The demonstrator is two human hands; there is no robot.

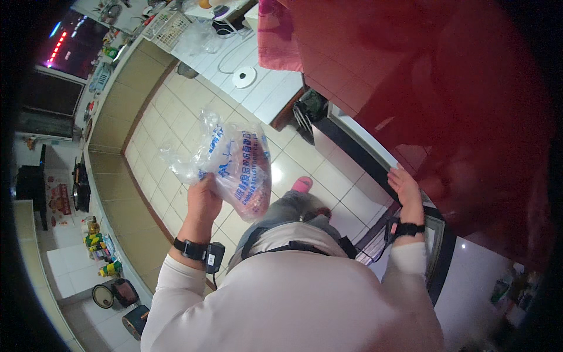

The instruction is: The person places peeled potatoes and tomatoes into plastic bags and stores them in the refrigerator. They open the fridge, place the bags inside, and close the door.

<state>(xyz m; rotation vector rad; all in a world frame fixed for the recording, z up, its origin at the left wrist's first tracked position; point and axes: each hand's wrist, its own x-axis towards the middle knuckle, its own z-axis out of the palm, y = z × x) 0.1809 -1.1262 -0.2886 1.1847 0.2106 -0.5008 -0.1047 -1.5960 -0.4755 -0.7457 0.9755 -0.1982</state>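
Note:
My left hand [204, 198] grips the gathered neck of a clear plastic bag [244, 176] with blue print, which hangs over the tiled floor. Reddish food, perhaps meat, shows in its lower part. My right hand [403, 185] lies with its fingers extended against the pale edge of an open appliance door [365, 141], which has a dark seal and a glossy red face. That hand grips nothing visible. Each wrist wears a black strap, and a small black device sits on the left one.
A white table [268, 97] ahead bears a white round disc [244, 77], a cable, plastic bags and a basket [167, 31]. A pink cloth [279, 48] hangs near the door. Kitchen counters curve along the left, with a wok [80, 187] and bottles [93, 241].

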